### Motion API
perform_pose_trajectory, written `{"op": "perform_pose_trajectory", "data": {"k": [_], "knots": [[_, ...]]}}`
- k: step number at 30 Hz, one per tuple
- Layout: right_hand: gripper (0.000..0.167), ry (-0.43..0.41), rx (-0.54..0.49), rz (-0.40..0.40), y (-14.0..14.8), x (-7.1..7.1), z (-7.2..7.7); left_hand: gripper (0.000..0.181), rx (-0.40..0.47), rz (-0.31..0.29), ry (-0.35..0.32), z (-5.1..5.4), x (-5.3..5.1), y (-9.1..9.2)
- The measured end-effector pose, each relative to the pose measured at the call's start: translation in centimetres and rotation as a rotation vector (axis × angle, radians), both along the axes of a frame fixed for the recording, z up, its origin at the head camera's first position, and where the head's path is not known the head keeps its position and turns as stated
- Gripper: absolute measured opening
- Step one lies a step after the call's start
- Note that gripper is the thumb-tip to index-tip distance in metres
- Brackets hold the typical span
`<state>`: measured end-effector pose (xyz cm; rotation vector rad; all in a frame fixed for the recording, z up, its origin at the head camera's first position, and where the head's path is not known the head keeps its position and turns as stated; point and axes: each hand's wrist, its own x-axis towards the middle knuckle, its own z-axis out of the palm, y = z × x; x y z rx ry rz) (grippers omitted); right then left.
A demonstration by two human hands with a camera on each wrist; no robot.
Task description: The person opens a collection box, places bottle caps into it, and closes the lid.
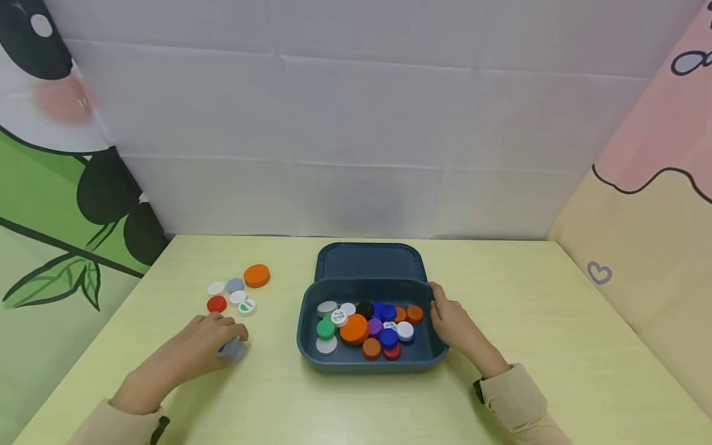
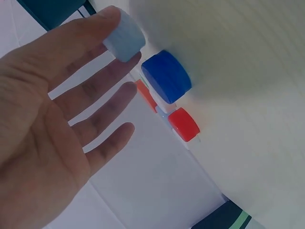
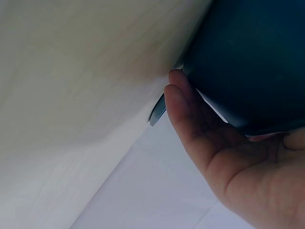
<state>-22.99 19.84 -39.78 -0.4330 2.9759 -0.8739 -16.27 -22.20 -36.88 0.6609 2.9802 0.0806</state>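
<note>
Over the left part of the table, my left hand pinches a pale blue bottle cap between thumb and index finger; its other fingers are spread. A dark blue cap lies on the table beside those fingers, mostly hidden by the hand in the head view. Beyond it are a red cap, white caps, a pale blue cap and a large orange cap. My right hand holds the right side of a dark blue plastic box, fingers against its outer wall.
Inside the box lie several mixed caps, among them a large orange cap, a green cap and a black cap. The box's lid is behind it, close to the pale back wall. Printed sheets flank the table.
</note>
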Motion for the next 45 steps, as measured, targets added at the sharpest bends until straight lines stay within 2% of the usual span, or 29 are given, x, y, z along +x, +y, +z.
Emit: {"op": "perform_pose_trajectory", "data": {"k": [5, 13, 16, 23, 27, 31, 38, 45], "knots": [[0.040, 0.008, -0.004, 0.006, 0.0, 0.1, 0.1, 0.031, 0.007, -0.008, 0.036, 0.6, -0.3, 0.4], [0.040, 0.017, -0.012, 0.015, 0.0, 0.3, 0.3, 0.032, 0.007, -0.057, 0.207, 1.7, -1.0, 1.4], [0.040, 0.018, -0.012, 0.015, 0.1, 0.2, 0.3, 0.033, 0.019, -0.074, 0.258, 2.4, -1.3, 2.4], [0.040, 0.011, -0.012, 0.013, 0.1, 0.2, 0.3, 0.034, 0.036, -0.120, 0.318, 4.0, -2.1, 5.3], [0.040, 0.008, -0.017, 0.014, 0.0, 0.2, 0.3, 0.034, 0.041, -0.144, 0.313, 4.6, -2.4, 7.3], [0.039, 0.005, -0.019, 0.014, 0.0, 0.3, 0.5, 0.034, 0.030, -0.163, 0.283, 4.7, -2.8, 9.2], [0.040, 0.014, -0.013, 0.012, -0.1, 0.3, 0.5, 0.035, 0.033, -0.220, 0.206, 3.9, -3.1, 12.0], [0.039, 0.018, -0.007, 0.009, -0.1, 0.3, 0.4, 0.034, -0.014, -0.320, 0.196, 2.5, -2.9, 13.8]]}}
